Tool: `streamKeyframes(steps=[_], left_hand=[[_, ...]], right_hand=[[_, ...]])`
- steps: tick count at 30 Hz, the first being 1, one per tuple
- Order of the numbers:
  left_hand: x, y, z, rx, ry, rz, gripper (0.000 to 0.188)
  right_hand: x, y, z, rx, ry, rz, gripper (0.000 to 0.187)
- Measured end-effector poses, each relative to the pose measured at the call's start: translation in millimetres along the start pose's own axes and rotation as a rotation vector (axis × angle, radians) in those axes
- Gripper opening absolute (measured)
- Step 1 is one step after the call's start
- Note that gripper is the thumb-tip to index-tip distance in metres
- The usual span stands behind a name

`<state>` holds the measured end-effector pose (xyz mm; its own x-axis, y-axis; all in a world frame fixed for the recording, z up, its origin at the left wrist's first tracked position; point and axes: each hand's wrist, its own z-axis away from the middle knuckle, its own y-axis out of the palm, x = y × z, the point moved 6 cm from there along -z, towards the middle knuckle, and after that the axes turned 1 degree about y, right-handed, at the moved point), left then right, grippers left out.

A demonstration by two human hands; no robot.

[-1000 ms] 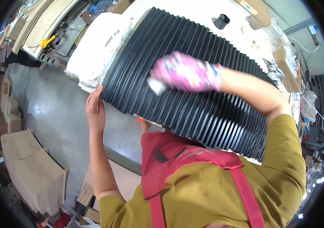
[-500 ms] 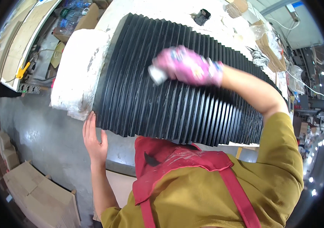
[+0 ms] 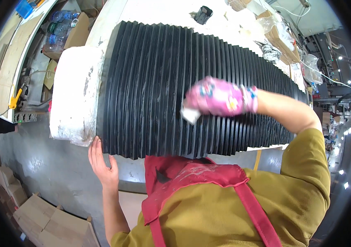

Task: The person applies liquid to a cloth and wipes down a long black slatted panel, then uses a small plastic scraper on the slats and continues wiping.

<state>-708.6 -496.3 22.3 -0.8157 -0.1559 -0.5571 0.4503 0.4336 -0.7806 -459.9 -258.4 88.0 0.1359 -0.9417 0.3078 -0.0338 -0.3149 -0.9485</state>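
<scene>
A long black pleated bellows cover (image 3: 151, 90) lies across the white-topped table. Over its ridges is my right hand (image 3: 220, 97), in a pink flowered glove and slightly blurred. Its fingers are closed round a white cloth (image 3: 190, 115), which rests on or just above the pleats. Bare and with fingers stretched out, my left hand (image 3: 103, 164) touches the near left corner of the bellows. Beside that corner is a white plastic-wrapped block (image 3: 76, 94), set against the left end of the bellows.
A black cup-like container (image 3: 203, 15) stands behind the bellows. At the far right sits an open cardboard box (image 3: 280, 43) with plastic in it. Bottles (image 3: 58, 29) fill a box at the upper left, above a yellow-handled tool (image 3: 15, 99). Flattened cardboard (image 3: 56, 222) lies lower left.
My right hand with the white cloth has moved right and nearer to me over the pleats. My left hand stays at the corner. The view has shifted slightly.
</scene>
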Motion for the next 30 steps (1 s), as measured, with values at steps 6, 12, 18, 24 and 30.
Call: streamKeyframes(steps=[6,12,18,24,30], left_hand=[[0,11,-1,0.013,0.005,0.02,0.061],[6,4,5,0.05,0.004,-0.042,0.063],[7,9,1,0.036,0.007,0.005,0.062],[3,15,-7,0.053,0.035,0.06,0.064],[1,13,2,-0.008,-0.014,0.034,0.064]], right_hand=[[-137,-56,-25,-0.104,0.501,-0.24,0.034],[-136,-36,-38,-0.099,0.378,-0.067,0.035],[-118,-59,-26,-0.109,0.39,-0.084,0.033],[-181,-56,-54,-0.111,0.521,0.082,0.039],[-50,-30,-13,0.063,0.151,-0.191,0.028]])
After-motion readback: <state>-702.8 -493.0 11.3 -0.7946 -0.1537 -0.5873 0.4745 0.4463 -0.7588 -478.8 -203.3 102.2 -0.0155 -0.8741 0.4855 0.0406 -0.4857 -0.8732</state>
